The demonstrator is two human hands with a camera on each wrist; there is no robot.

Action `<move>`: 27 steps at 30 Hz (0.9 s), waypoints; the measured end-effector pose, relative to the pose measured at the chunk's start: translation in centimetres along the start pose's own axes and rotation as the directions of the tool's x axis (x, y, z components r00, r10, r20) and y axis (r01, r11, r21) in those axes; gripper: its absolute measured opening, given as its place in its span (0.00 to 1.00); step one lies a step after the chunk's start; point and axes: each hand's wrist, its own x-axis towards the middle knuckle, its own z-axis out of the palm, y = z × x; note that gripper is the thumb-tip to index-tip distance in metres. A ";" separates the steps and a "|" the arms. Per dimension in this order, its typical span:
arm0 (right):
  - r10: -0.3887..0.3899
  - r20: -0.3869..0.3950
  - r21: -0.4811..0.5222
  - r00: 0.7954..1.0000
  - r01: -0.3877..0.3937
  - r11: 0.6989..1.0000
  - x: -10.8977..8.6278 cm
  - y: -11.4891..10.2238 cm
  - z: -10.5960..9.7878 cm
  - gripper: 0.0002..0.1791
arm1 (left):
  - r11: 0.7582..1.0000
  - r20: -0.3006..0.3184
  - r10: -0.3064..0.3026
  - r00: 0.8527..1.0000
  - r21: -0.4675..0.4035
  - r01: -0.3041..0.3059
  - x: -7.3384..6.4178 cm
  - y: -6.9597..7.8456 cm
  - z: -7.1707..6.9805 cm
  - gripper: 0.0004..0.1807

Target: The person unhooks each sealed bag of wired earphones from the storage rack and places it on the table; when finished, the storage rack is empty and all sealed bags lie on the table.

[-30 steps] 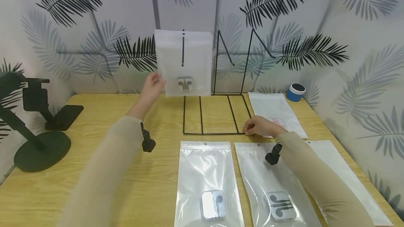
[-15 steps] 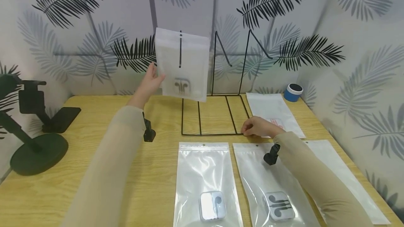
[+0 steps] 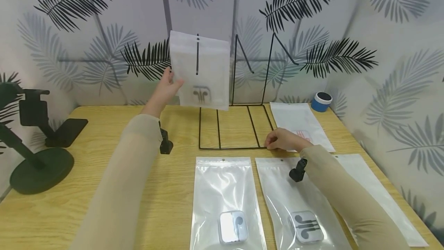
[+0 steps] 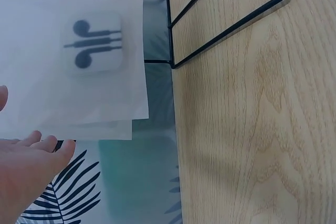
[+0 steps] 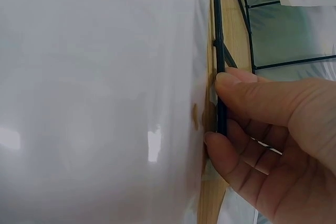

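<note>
A white translucent pouch (image 3: 212, 76) with earphones showing through hangs from the left hook of a black wire display rack (image 3: 234, 148). A second pouch edge shows behind it in the left wrist view. My left hand (image 3: 163, 92) is at the pouch's left edge, fingers extended and spread, not gripping it; whether they touch it I cannot tell. In the right wrist view, my right hand (image 5: 278, 124) pinches the rack's front bar between thumb and fingers. Just in front of the rack lie two clear-faced pouches, each with a boxed earphone set: the left pouch (image 3: 223, 188) and the middle pouch (image 3: 281, 188).
Another white pouch (image 3: 378, 192) lies partly under the right forearm. Behind the right hand is a pouch with red print (image 3: 295, 115), near a blue jar (image 3: 321, 102). A dark green stand (image 3: 41, 171) and a black holder (image 3: 66, 132) stand at the left.
My left hand has moved up slightly and its fingers have spread. The hanging pouch has tilted, its right side lower. The right hand stays on the rack's bar.
</note>
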 end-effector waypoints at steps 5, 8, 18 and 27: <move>0.000 -0.001 0.010 1.000 0.000 1.000 0.0 0.0 0.1 0.02 | 1.000 -0.040 -0.004 0.999 -0.004 0.004 0.1 0.0 0.2 0.40; 0.001 -0.001 0.013 1.000 -0.001 1.000 0.0 0.1 0.1 0.02 | 0.999 -0.045 0.020 0.999 -0.030 -0.021 0.1 -0.2 0.3 0.36; 0.003 -0.002 -0.004 1.000 -0.003 1.000 0.0 0.0 -0.1 0.02 | 0.971 0.101 0.076 0.992 -0.235 -0.051 -0.4 -2.3 0.8 0.27; 0.008 0.010 0.013 1.000 -0.009 1.000 0.0 0.0 0.0 0.02 | 0.974 0.036 0.089 0.995 -0.213 -0.080 -1.0 -3.4 1.4 0.28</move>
